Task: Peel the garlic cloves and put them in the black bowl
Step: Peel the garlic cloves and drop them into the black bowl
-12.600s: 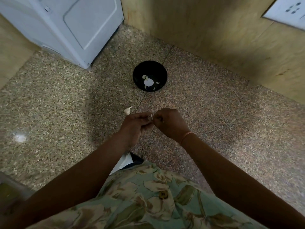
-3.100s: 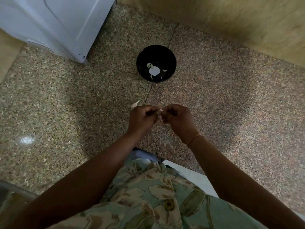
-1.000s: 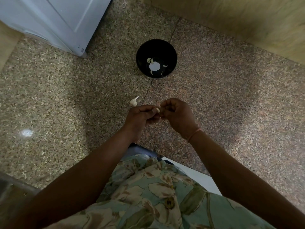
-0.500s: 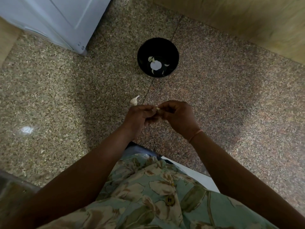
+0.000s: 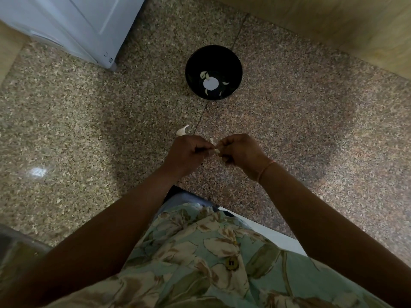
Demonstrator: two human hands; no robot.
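Observation:
The black bowl (image 5: 213, 63) stands on the speckled floor ahead of me, with several pale garlic pieces and a white spot on its bottom. My left hand (image 5: 185, 155) and my right hand (image 5: 241, 154) meet below the bowl, fingers curled. Between their fingertips they pinch a small garlic clove (image 5: 214, 146), and a bit of pale skin sticks up from it. A second, unpeeled garlic clove (image 5: 182, 131) lies on the floor just beyond my left hand.
A white appliance (image 5: 73, 25) stands at the far left. A wooden panel (image 5: 333, 23) runs along the far right. My flowered shirt (image 5: 200, 258) fills the bottom of the view.
The hands have stayed together on the clove. A strip of pale skin now shows lifted between the fingertips. The view has shifted slightly.

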